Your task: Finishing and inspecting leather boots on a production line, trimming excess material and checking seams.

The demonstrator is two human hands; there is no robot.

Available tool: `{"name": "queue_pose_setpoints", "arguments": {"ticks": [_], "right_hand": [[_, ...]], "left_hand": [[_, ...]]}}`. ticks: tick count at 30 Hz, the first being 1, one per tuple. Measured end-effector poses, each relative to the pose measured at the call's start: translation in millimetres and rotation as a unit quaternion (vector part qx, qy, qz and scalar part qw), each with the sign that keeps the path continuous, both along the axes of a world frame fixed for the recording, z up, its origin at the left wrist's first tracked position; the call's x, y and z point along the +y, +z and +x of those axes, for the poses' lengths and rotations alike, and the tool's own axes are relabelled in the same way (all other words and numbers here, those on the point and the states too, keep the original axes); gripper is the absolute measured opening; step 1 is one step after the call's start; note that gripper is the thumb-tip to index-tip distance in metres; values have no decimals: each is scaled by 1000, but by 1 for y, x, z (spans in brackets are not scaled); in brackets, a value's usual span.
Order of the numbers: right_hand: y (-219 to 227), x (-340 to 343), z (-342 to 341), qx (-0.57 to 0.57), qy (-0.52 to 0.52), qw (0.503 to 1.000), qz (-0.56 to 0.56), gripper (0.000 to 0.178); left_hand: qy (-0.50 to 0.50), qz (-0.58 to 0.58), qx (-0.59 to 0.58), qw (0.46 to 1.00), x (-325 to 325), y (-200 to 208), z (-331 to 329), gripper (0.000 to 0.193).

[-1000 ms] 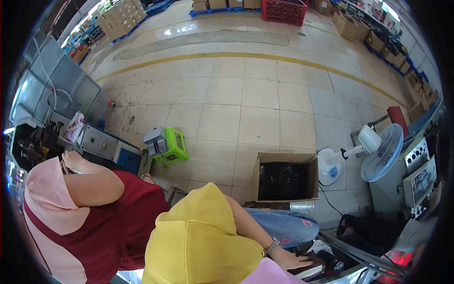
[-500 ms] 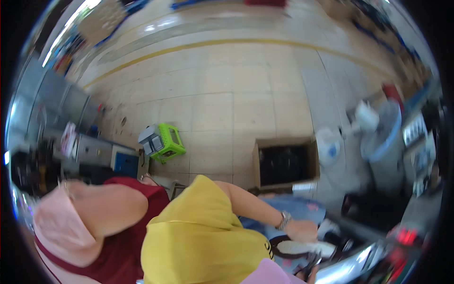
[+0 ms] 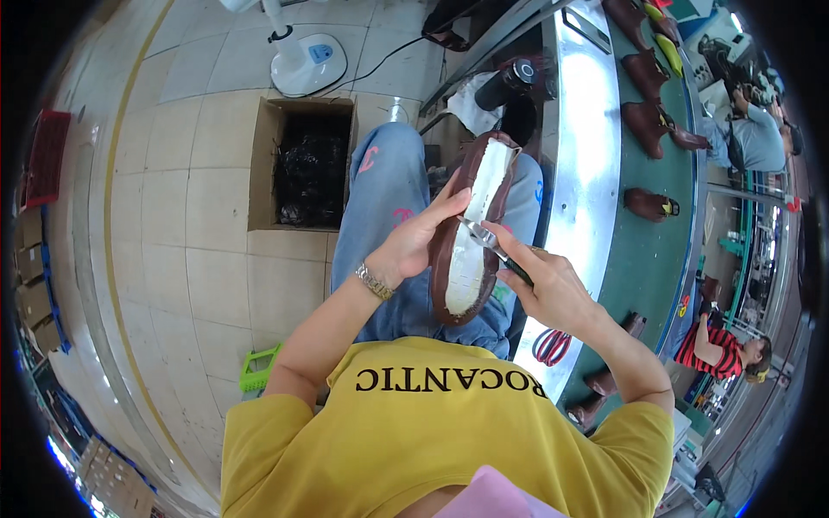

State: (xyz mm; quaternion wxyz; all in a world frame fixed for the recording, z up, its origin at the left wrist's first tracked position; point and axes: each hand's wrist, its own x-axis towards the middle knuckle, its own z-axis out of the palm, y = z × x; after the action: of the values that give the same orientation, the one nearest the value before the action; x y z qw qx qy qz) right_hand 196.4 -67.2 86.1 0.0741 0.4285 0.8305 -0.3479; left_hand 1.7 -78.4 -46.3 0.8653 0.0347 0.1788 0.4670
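Both hands work one brown shoe (image 3: 471, 233); left hand (image 3: 413, 244) grips its side; right hand (image 3: 544, 285) pinches a metal tool (image 3: 488, 243) against its white insole.

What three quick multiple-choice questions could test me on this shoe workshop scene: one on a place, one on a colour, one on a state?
1. Where does the open brown cardboard box stand?
A. on a green belt
B. on the pale tiled floor
C. on the person's lap

2. What colour is the upper of the leather shoe held in the left hand?
A. brown
B. black
C. red

3. What is the right hand doing?
A. resting empty
B. holding a thin metal tool against the shoe's white sole
C. lifting the box

Answers:
1 B, the box sits directly on the tiles.
2 A, a dark brown rim surrounds the white sole.
3 B, the fingers pinch the tool, whose tip lies on the sole.
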Motion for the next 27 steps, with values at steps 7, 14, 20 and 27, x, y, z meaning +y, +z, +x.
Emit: {"name": "queue_pose_setpoints", "arguments": {"ticks": [7, 14, 20, 27], "right_hand": [[43, 51, -14, 45, 130, 985, 102, 69], [26, 85, -33, -158, 203, 948, 188, 76], [-22, 64, -19, -6, 133, 972, 196, 77], [-16, 65, -18, 94, 95, 963, 234, 79]], "left_hand": [[11, 26, 121, 992, -2, 16, 1, 72], [5, 62, 169, 984, 3, 12, -5, 74], [-49, 51, 197, 978, 3, 6, -10, 78], [-59, 76, 203, 974, 3, 12, -14, 80]]}}
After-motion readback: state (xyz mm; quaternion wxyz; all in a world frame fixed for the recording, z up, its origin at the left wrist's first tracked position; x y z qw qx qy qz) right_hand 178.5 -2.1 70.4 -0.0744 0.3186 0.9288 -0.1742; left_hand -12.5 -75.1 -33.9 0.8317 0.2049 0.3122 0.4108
